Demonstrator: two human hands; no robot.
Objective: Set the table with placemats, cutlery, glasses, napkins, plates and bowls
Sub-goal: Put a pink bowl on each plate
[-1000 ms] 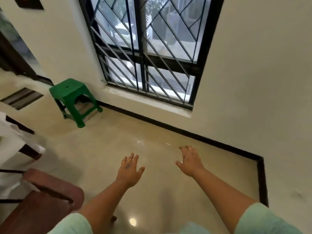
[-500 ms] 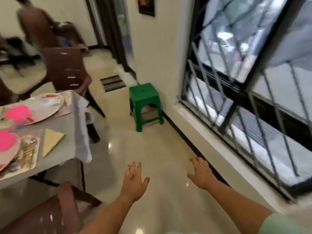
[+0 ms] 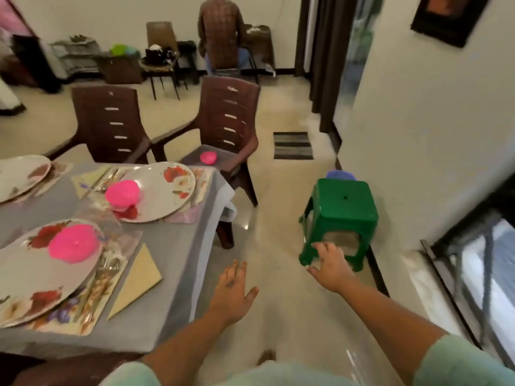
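- Our left hand (image 3: 232,292) and right hand (image 3: 330,264) both hang spread and empty over the glossy floor, fingers apart, holding nothing.
- We judge the step in hand to be fetching the next piece: a small pink bowl (image 3: 208,157) sits on the seat of the brown chair (image 3: 227,126) at the table's far corner, well apart from both hands.
- To do it well, we walk up beside the table (image 3: 178,263) and take the bowl by its rim with one hand, keeping our sleeve off the set places.
- Nearest us lies a floral plate (image 3: 41,274), broad and shallow, with a bright pink bowl (image 3: 73,243) on it that looks like smooth plastic.
- Under it shows a flowered placemat (image 3: 92,305), thin and flat; blurred metal cutlery rests on it, and a pale yellow triangular napkin (image 3: 138,282) lies just beside it.
- A second plate (image 3: 164,190) beyond carries another pink bowl (image 3: 122,194); a third plate (image 3: 19,174) shows at the left edge.
- The grey cloth drapes over the table's edge, so a snagged corner could drag a setting.
- We cannot tell where the glasses stand; the blur hides anything clear.
- A green plastic stool (image 3: 342,215), square-topped, stands near the wall.
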